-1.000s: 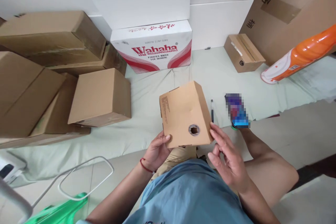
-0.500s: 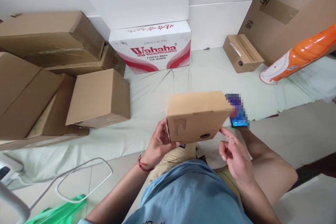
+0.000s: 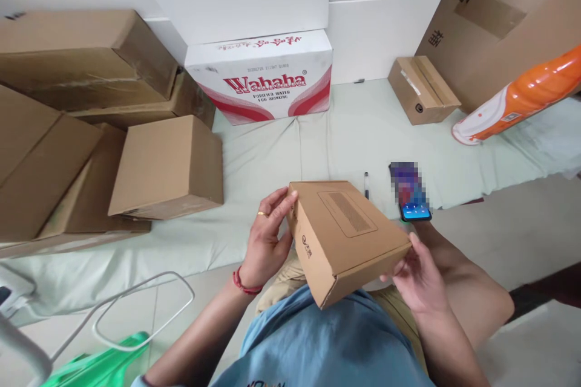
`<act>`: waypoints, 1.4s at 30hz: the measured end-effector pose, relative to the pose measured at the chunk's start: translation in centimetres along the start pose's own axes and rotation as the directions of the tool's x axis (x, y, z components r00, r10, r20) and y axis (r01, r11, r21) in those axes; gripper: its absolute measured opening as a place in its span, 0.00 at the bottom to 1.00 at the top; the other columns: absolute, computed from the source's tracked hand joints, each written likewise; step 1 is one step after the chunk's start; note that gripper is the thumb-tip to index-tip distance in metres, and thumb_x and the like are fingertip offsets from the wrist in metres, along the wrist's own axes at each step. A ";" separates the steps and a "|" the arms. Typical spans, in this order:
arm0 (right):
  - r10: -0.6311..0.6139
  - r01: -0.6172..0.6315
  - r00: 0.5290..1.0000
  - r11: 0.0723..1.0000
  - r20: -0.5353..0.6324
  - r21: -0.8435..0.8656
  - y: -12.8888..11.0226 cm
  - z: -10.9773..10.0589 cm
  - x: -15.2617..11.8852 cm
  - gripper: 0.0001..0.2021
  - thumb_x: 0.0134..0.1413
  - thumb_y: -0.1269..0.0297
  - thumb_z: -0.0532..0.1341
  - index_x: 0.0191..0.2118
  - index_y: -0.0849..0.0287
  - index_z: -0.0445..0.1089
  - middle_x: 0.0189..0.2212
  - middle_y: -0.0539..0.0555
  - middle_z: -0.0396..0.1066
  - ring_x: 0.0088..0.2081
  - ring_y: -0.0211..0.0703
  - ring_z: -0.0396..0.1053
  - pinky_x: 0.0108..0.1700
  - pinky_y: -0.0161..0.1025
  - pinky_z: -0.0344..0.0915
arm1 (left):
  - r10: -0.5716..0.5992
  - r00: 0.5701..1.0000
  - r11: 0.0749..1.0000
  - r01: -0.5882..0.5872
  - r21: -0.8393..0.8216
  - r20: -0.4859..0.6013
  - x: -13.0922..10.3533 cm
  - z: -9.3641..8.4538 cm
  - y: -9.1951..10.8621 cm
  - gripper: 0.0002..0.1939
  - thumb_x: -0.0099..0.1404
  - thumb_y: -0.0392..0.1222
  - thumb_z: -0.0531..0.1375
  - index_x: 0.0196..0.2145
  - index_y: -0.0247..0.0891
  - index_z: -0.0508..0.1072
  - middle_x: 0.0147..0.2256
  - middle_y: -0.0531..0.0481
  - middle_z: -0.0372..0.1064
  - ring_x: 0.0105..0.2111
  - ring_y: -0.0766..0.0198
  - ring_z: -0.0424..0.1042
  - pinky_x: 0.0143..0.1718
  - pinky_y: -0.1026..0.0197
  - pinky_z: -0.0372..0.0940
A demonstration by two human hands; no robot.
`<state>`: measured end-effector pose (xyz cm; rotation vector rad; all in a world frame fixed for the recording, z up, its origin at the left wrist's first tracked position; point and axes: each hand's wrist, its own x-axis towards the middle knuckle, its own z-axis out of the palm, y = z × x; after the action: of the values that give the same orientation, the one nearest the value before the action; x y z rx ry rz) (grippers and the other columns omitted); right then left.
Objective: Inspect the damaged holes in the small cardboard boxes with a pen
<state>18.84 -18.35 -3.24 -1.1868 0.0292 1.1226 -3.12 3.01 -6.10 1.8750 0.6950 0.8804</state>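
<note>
Carton (image 3: 338, 224) grasped by left fingers (image 3: 287, 203) and right fingers (image 3: 421, 250); green cloth (image 3: 354, 133), white wall (image 3: 385, 39) beyond.

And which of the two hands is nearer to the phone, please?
The right hand. It grips the held box at its right corner, just below the phone in the picture; the left hand touches the box's left side, farther away.

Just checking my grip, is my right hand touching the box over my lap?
Touching. The head view shows the right hand at the right corner of the box, its thumb laid over the edge.
</note>
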 end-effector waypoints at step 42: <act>-0.125 0.193 0.980 0.781 0.154 -0.594 2.2 0.8 -0.9 0.19 0.53 0.46 0.74 0.48 0.48 0.83 0.53 0.59 0.83 0.61 0.65 0.77 0.68 0.63 0.69 | 0.072 0.949 0.961 0.017 -0.278 0.308 -0.6 -1.2 5.7 0.35 0.64 0.43 0.73 0.67 0.44 0.70 0.55 0.37 0.74 0.52 0.49 0.77 0.53 0.51 0.75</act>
<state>16.45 -18.49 -3.97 -1.6612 -0.5498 1.0708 -3.84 0.78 -0.74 1.7207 0.3291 0.6360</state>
